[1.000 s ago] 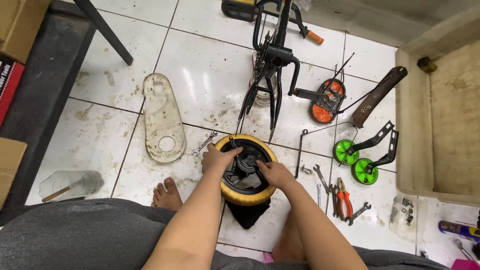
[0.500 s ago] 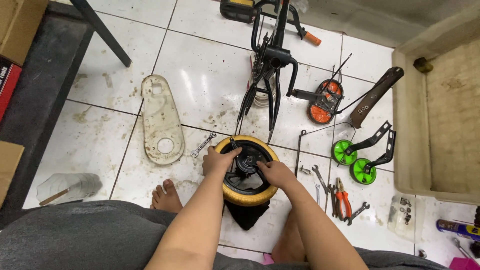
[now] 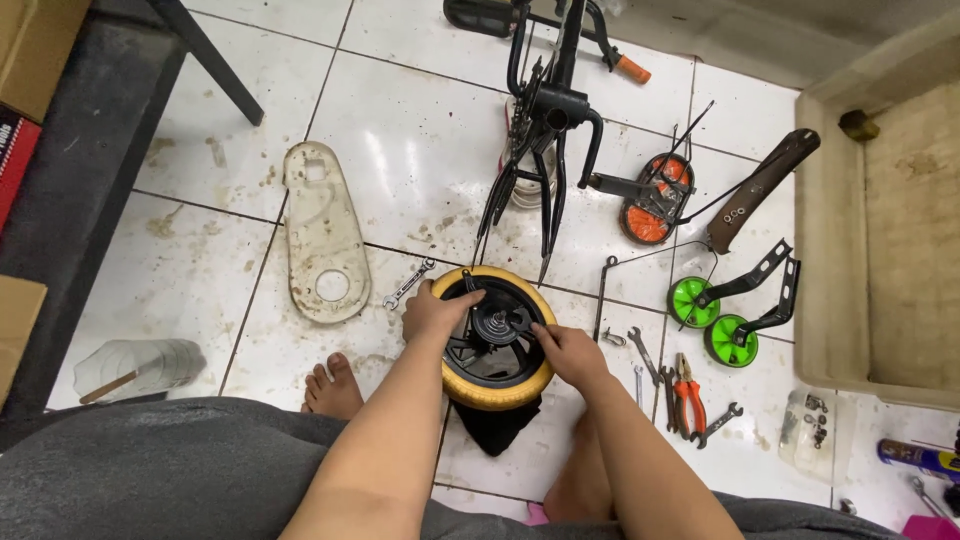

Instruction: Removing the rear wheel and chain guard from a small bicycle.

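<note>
A small yellow-tyred wheel (image 3: 493, 338) is seen lying flat on the white tiled floor (image 3: 400, 150), partly over a black cloth (image 3: 497, 428), with both forearms reaching down to it from the bottom of the frame. The left hand (image 3: 432, 315) is laid over the wheel's left rim, its fingers curled onto the black hub area; its grip appears closed on the rim, though what exactly is pinched cannot be told. The right hand (image 3: 568, 352) is set at the wheel's right edge, fingers pointed inward at the black sprocket (image 3: 497, 325) in the wheel's centre, the grip clenched around a part there that is too small to make out.

Just left of the wheel a small spanner (image 3: 408, 285) is seen, and further left a dirty pale chain guard (image 3: 322, 235). Directly beyond the wheel a black bicycle frame (image 3: 545, 120) is lying, its fork ends nearly touching the tyre. To the right of the wheel, wrenches and red-handled pliers (image 3: 686, 395) are scattered, with two green training wheels (image 3: 712, 320) on black brackets beyond them, and an orange-and-black pedal part (image 3: 655, 200) and a brown saddle (image 3: 765, 185) further up. A bare foot (image 3: 335, 385) is placed to the wheel's lower left. Nothing is lying between the hands and the wheel.
</note>
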